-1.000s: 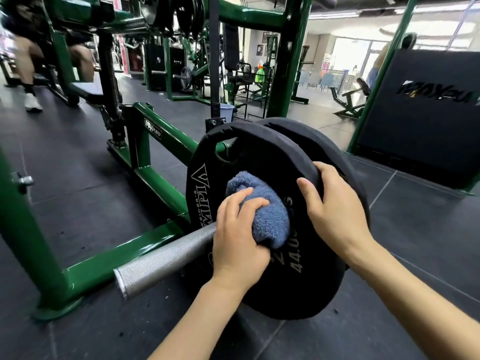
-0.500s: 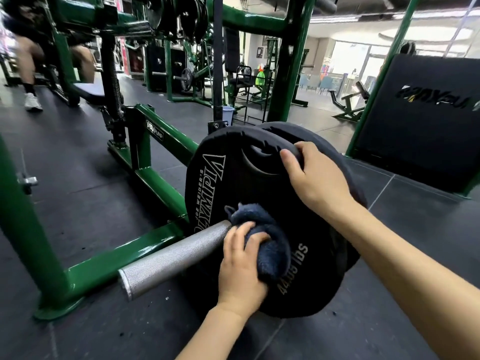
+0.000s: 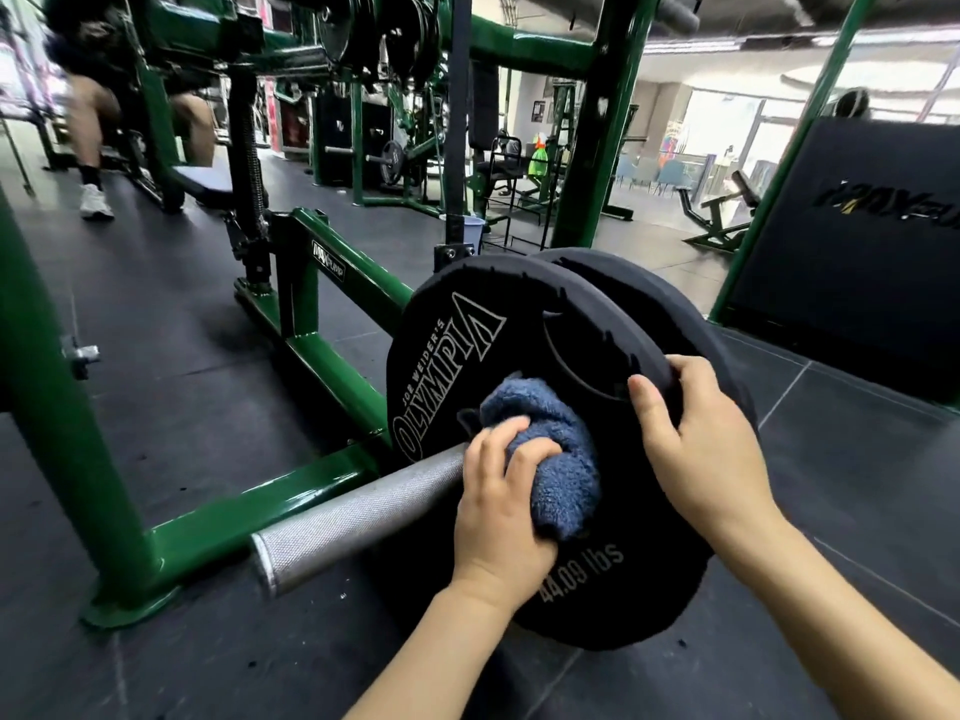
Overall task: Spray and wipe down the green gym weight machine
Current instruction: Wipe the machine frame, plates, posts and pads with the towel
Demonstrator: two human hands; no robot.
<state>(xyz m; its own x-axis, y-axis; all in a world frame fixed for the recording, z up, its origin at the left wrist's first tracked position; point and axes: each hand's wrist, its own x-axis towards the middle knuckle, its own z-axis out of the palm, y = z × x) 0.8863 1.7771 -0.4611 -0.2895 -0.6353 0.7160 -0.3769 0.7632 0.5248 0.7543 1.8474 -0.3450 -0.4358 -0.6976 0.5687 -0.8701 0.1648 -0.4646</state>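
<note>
The dark rubber tiled gym floor (image 3: 156, 314) spreads all around you, and on it stands the glossy green steel frame of the weight machine (image 3: 332, 298), its low rails running from the far middle toward the near left corner, with a thick green post (image 3: 62, 407) close at your left. To your right rises a big black padded panel (image 3: 857, 252) with a yellow-and-white logo. Behind the frame, more green machines and hanging plates crowd the background (a seated person's legs and a white shoe (image 3: 96, 202) show at far left).

Straight ahead, two large black round rubber weight plates (image 3: 467, 356), lettered OLYMPIA and 44.09 lbs, sit on a knurled silver metal sleeve (image 3: 353, 511) that juts toward you and blocks the lower left of the near plate's face.

Your right hand (image 3: 701, 449) lies over the near plate's upper right rim, fingers curled round the edge at a handle cut-out, thumb pointing up across the face. Your left hand (image 3: 504, 506) is the grip on the bunched dark blue terry cloth (image 3: 556, 459): fingers wrapped over it, pressing it against the plate's face just beside the sleeve, near the hub.
</note>
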